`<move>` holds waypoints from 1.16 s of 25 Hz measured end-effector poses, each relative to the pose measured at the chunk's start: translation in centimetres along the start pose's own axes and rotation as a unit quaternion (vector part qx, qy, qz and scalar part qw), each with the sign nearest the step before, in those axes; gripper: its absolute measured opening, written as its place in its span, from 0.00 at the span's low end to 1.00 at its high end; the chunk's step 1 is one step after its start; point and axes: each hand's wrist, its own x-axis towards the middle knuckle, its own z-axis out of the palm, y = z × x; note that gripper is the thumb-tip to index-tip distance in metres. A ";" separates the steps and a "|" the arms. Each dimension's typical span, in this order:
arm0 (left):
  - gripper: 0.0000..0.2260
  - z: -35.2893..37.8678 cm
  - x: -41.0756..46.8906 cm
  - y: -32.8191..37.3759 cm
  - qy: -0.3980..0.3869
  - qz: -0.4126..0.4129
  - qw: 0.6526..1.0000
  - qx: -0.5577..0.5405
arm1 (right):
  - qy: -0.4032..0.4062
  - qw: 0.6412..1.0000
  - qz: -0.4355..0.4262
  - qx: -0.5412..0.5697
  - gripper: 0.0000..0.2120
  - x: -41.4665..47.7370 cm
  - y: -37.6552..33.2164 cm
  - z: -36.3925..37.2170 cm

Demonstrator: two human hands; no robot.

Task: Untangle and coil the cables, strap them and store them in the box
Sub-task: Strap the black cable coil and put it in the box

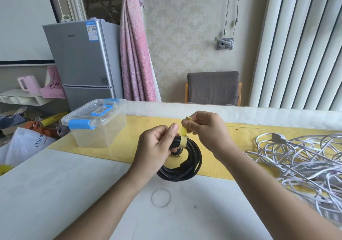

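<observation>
A coiled black cable hangs above the table in front of me. My left hand grips the coil at its top. A yellow strap is wrapped round the coil there, and my right hand pinches the strap's free end, pulling it upward. A tangled pile of white cable lies on the right of the table. The clear plastic box with blue latches stands closed at the left, on the yellow mat.
A thin rubber band lies on the white table near me. A grey chair stands behind the far edge. Beyond the table's left edge are bags and a fridge.
</observation>
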 end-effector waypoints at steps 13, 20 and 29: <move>0.16 -0.3 -1.4 1.3 0.001 0.214 0.971 0.102 | -0.201 0.972 0.082 0.094 0.12 -0.6 -0.3 0.6; 0.11 0.0 -1.0 0.8 -0.003 0.171 0.982 0.073 | -0.134 0.988 0.053 0.051 0.09 -0.3 -0.5 0.2; 0.13 -0.1 -0.6 0.4 -0.080 0.124 0.981 0.129 | -0.064 0.996 0.000 0.065 0.11 0.3 -2.4 -2.8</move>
